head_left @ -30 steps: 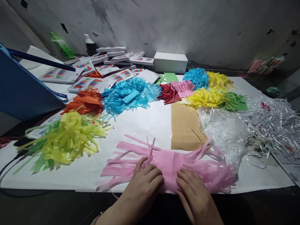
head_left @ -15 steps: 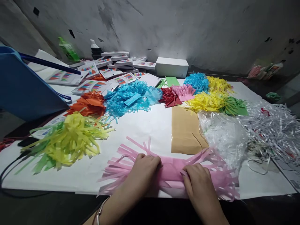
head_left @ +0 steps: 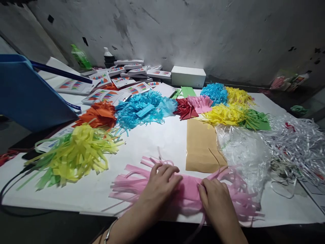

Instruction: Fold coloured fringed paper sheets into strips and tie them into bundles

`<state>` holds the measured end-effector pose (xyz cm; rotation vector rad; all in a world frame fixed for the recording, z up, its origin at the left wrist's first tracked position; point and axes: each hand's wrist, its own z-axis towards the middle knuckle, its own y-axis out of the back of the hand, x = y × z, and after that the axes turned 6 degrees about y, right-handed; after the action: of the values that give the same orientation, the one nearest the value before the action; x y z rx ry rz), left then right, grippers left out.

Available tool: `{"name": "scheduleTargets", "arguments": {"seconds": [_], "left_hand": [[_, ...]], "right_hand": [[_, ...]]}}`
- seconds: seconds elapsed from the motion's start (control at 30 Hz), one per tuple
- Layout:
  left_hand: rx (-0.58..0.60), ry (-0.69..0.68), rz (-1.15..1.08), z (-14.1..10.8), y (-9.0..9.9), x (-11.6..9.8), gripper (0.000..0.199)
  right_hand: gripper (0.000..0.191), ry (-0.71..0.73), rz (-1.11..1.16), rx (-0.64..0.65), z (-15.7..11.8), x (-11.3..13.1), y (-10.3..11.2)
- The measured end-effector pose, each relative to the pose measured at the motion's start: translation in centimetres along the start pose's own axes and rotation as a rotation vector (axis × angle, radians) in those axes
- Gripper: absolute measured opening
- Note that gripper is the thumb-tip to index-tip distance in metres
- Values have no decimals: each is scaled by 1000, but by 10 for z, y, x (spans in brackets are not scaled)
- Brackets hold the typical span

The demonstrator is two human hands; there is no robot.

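Observation:
A pink fringed paper sheet lies across the front edge of the white-covered table, its strips fanned out at both ends. My left hand rests on the left part of its plain middle band, fingers bent and slightly apart. At the right part of the band, my right hand pinches the paper between thumb and curled fingers. Some strips hang over the table's front edge. The paper beneath both palms is hidden.
Yellow-green fringe lies left; orange, blue, red and yellow bundles lie behind. A brown sheet, clear plastic and silver strips are right. A blue container stands left.
My left hand's fingers have lifted and spread a little. The pink strips at the left have shifted, and one strip now hangs down near my right hand. The view has tilted slightly.

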<state>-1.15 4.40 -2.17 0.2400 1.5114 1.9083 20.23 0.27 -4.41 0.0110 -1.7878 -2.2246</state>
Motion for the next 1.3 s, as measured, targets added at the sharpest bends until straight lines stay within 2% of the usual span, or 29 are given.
{"name": "scheduleTargets", "arguments": {"seconds": [0.1, 0.17, 0.3, 0.37, 0.47, 0.53, 0.57, 0.63, 0.7, 0.73, 0.83, 0.9, 1.0, 1.07, 1.13, 1.2, 1.23, 1.3], "left_hand": [[-65, -246, -41, -15, -3, 2, 8], [-60, -282, -31, -26, -2, 8, 2], [-90, -77, 98, -47, 17, 34, 17], [-115, 25, 198, -53, 32, 43, 15], [-196, 81, 238, -48, 44, 33, 14], [-243, 54, 136, -37, 36, 15, 14], [-214, 14, 81, -30, 28, 5, 14], [-75, -68, 29, -17, 9, -10, 11], [54, -113, 29, -9, -7, -16, 9], [83, -117, 28, -7, -14, -15, 9], [50, -105, -10, -8, -23, -8, 11], [20, -98, -44, -11, -25, -6, 14], [-10, -90, -62, -13, -26, -6, 15], [-28, -91, -68, -13, -27, -6, 16], [-42, -101, -92, -13, -28, -5, 18], [-41, -113, -133, -12, -28, -2, 18], [-41, -120, -155, -12, -28, -1, 17], [-50, -129, -189, -11, -27, -1, 18]], "right_hand": [[24, 1, -60, 50, 6, 1, 4], [24, -3, -81, 70, 9, 2, 7], [25, -16, -82, 71, 10, 4, 8], [25, -24, -78, 68, 9, 5, 8], [25, -26, -65, 63, 8, 5, 5], [25, -29, -58, 59, 8, 4, 4], [25, -30, -58, 58, 7, 4, 3], [21, -27, -39, 46, 4, 3, 3], [12, -5, 25, 9, -3, 1, 4], [10, 9, 57, -18, -7, -1, 5], [33, 42, 64, -94, -23, -10, 7], [35, 67, -3, -144, -34, -23, 8], [32, 95, -156, -231, -53, -54, 13], [29, 41, -294, -251, -66, -79, 24], [25, -105, -463, -261, -78, -96, 42], [28, -218, -596, -367, -83, -98, 60], [30, -220, -623, -440, -81, -91, 66], [35, -60, -528, -565, -70, -62, 67]]}}
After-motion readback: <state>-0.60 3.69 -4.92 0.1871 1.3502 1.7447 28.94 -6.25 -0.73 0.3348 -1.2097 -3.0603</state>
